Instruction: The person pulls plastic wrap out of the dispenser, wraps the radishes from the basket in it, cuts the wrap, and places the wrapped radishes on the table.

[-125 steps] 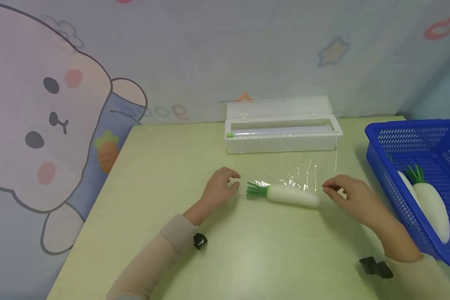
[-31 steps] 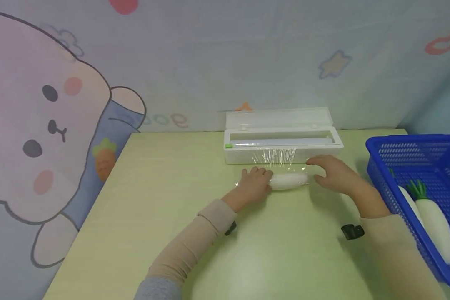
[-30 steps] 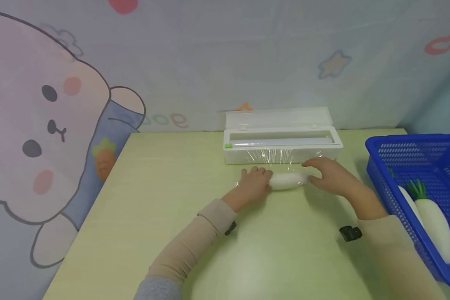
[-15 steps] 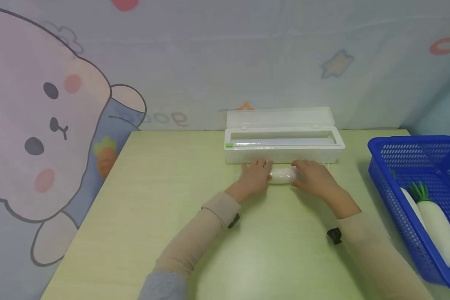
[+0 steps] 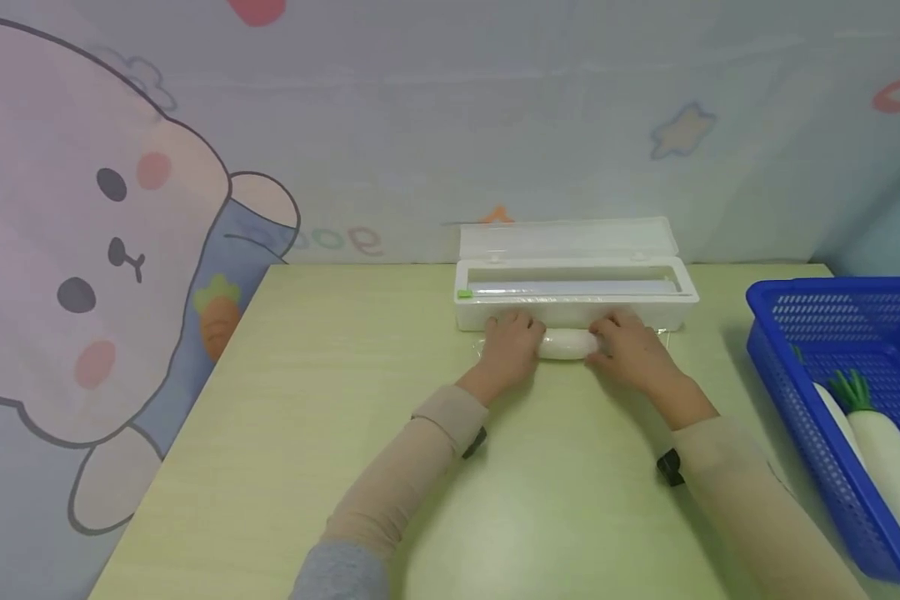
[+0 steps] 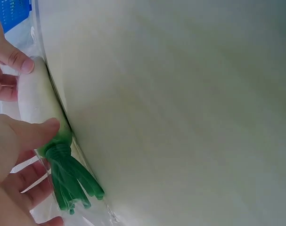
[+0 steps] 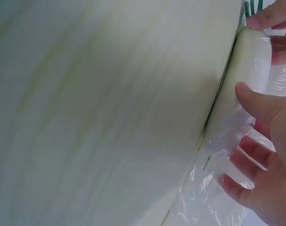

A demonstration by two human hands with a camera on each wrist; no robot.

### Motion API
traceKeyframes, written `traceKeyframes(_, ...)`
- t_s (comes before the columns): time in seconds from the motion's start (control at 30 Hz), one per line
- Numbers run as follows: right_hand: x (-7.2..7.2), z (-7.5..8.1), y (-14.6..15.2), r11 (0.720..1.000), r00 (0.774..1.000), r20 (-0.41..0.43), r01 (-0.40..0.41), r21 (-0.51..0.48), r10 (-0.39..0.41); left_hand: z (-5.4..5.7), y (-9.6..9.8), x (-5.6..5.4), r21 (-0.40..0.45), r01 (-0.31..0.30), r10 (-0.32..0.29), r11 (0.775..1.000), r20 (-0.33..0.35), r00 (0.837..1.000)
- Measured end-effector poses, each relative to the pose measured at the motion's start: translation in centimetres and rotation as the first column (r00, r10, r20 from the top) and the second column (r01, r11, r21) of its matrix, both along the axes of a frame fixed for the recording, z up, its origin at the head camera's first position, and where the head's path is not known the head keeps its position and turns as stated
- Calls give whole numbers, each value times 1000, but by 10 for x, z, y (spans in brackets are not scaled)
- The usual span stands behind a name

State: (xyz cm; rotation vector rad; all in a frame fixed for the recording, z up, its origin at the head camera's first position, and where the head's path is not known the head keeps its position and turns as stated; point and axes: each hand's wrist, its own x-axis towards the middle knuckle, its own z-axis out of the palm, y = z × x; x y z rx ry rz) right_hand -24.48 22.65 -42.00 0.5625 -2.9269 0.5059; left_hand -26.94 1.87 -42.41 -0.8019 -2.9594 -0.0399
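A white radish (image 5: 566, 344), wrapped in clear plastic film (image 7: 199, 202), lies crosswise on the table against the front of the white film box (image 5: 570, 316). My left hand (image 5: 510, 346) grips its leafy end, thumb on the near side and fingers round the far side. Green leaves (image 6: 69, 176) show through film in the left wrist view; in the head view that hand covers them. At the tapered end, my right hand (image 5: 630, 350) holds the radish likewise, its thumb (image 7: 251, 96) pressing the near side. Loose film spreads past both ends.
The film box has its lid (image 5: 570, 239) raised, with a roll (image 5: 570, 287) inside and a green slider (image 5: 464, 293) at the left. A blue basket (image 5: 783, 375) on the right holds more white radishes (image 5: 888, 467). A printed curtain (image 5: 420, 125) hangs behind the table.
Both hands have come onto the radish and moved it away from me, up to the box. Film that stretched from the box over it is now round it. The right hand has moved left onto its tip.
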Motion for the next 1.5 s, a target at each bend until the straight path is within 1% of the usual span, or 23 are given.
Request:
traceKeyframes(0.07, -1, 1, 0, 1000, 1000, -16, 0, 18, 0, 2, 0, -1, -10, -1, 1, 1000, -11, 1000)
traceKeyframes(0.17, -3, 2, 1, 999, 999, -48, -14, 40, 16, 4, -2, -3, 14, 9, -9, 1000, -4, 1000)
traceKeyframes(0.3, -6, 5, 1, 998, 996, -74, -39, 47, 43, 3, -3, -7, 57, 58, -56, 997, -38, 998)
traceKeyframes(0.4, -6, 8, 1, 997, 996, -72, -50, 62, 54, 3, -3, -9, 55, 89, -86, 995, -54, 995)
traceKeyframes(0.53, -3, 14, 1, 994, 998, -49, -40, 98, 45, 8, -4, -5, -1, 114, -114, 993, 0, 993)
traceKeyframes(0.63, 0, 20, 1, 993, 999, -35, -15, 120, 19, 11, -7, -3, 7, 138, -138, 990, 34, 990)
traceKeyframes(0.73, 3, 25, 2, 991, 1000, -28, 2, 136, 2, 11, -11, -1, 63, 159, -162, 985, 36, 986)
traceKeyframes(0.87, 4, 31, 0, 988, 1000, -9, -2, 153, 4, 11, -19, 0, 122, 173, -179, 977, 41, 983)
traceKeyframes(0.9, 4, 34, -2, 988, 1000, -5, -3, 155, 4, 11, -21, 1, 143, 170, -178, 975, 47, 983)
traceKeyframes(0.97, 3, 40, -6, 989, 1000, 10, -10, 145, 8, 13, -26, 1, 209, 144, -160, 967, 61, 985)
traceKeyframes(1.0, 2, 45, -10, 991, 1000, 19, -16, 136, 13, 14, -29, 1, 248, 130, -147, 960, 51, 988)
traceKeyframes(1.03, 1, 50, -14, 992, 999, 27, -24, 122, 21, 16, -33, 0, 294, 121, -134, 948, 25, 991)
traceKeyframes(1.1, -3, 60, -26, 996, 998, 45, -50, 77, 47, 20, -41, -2, 389, 95, -82, 916, -51, 995)
traceKeyframes(1.17, -10, 68, -39, 997, 995, 65, -77, 8, 76, 22, -52, -7, 481, 61, -2, 875, -121, 993)
traceKeyframes(1.2, -14, 73, -47, 995, 993, 72, -89, -33, 92, 24, -57, -10, 528, 41, 43, 848, -145, 988)
traceKeyframes(1.23, -19, 75, -56, 992, 991, 76, -102, -75, 108, 25, -63, -13, 571, 12, 88, 821, -147, 985)
traceKeyframes(1.3, -28, 80, -74, 979, 987, 88, -121, -162, 136, 27, -73, -19, 637, -68, 165, 768, -94, 982)
traceKeyframes(1.33, -32, 82, -84, 971, 985, 96, -124, -203, 146, 28, -77, -21, 661, -114, 188, 742, -42, 981)
traceKeyframes(1.37, -36, 83, -94, 963, 982, 106, -127, -239, 156, 28, -81, -23, 673, -158, 204, 723, 11, 979)
traceKeyframes(1.4, -39, 84, -103, 955, 980, 114, -129, -268, 165, 28, -84, -26, 680, -191, 208, 708, 58, 976)
traceKeyframes(1.43, -43, 83, -112, 949, 978, 122, -129, -289, 171, 28, -87, -27, 677, -224, 207, 701, 107, 973)
traceKeyframes(1.5, -48, 81, -127, 940, 974, 149, -119, -319, 174, 25, -91, -30, 666, -264, 192, 698, 182, 964)
